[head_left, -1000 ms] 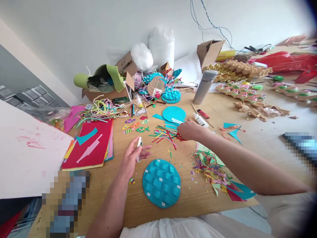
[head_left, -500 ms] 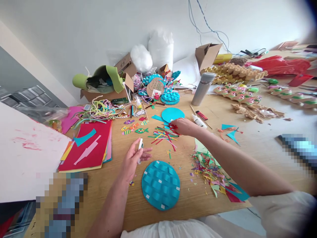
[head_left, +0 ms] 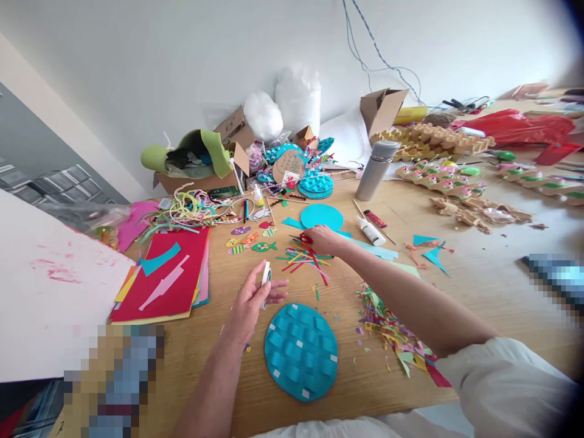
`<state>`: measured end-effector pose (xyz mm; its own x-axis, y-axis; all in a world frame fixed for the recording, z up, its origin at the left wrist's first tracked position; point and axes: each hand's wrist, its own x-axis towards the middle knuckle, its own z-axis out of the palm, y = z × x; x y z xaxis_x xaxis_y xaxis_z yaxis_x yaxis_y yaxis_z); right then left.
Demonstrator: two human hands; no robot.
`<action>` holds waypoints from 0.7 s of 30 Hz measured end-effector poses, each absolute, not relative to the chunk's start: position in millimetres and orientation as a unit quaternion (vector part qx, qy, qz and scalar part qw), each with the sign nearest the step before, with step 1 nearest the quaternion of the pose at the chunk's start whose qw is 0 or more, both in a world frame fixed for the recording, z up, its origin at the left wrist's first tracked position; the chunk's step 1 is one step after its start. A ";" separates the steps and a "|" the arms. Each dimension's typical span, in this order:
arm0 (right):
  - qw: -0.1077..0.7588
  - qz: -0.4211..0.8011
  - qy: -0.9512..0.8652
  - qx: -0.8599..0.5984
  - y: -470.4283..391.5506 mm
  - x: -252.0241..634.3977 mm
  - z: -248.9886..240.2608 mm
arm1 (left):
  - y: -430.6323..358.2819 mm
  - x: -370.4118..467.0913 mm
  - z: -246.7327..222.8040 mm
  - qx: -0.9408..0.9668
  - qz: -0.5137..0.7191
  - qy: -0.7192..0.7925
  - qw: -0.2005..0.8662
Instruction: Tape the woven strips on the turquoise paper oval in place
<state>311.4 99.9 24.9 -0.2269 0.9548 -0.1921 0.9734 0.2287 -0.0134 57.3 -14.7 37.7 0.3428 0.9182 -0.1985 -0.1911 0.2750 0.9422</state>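
Observation:
My left hand (head_left: 246,304) is raised above the table, thumb and fingers closed around a roll of white tape (head_left: 266,272) seen nearly edge-on. Just to its right lies a blue woven-paper disc (head_left: 301,350) dotted with several small white squares. Farther off, my right hand (head_left: 323,239) grips red-handled scissors (head_left: 305,239), their blades pointing left over a heap of coloured paper strips (head_left: 314,263). Behind that hand is a plain blue paper disc (head_left: 322,216). Colourful paper fish (head_left: 263,246) lie to the left of the strips.
Coloured paper sheets (head_left: 159,286) are stacked at left. A grey thermos (head_left: 376,173) and a white glue bottle (head_left: 371,232) stand and lie beyond my right forearm, with paper scraps (head_left: 392,331) nearer me. Egg-carton pieces (head_left: 440,179) and boxes crowd the back.
My right hand has moved left with the scissors, over the paper strips, and the blades now show. My left hand keeps the tape roll. The view has shifted slightly.

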 end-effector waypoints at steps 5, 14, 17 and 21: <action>0.070 -0.066 0.779 0.619 98.2 312.7 26.7 | -15.2 58.0 34.8 0.456 0.396 0.402 0.689; 0.013 -0.044 0.801 0.598 70.7 306.7 50.7 | -14.9 55.4 27.8 0.487 0.381 0.379 0.689; -0.024 -0.044 0.800 0.598 47.7 300.3 63.2 | -15.3 54.1 25.1 0.498 0.378 0.361 0.692; -0.105 -0.144 0.814 0.553 10.0 287.6 68.4 | -16.7 53.1 24.8 0.507 0.374 0.332 0.702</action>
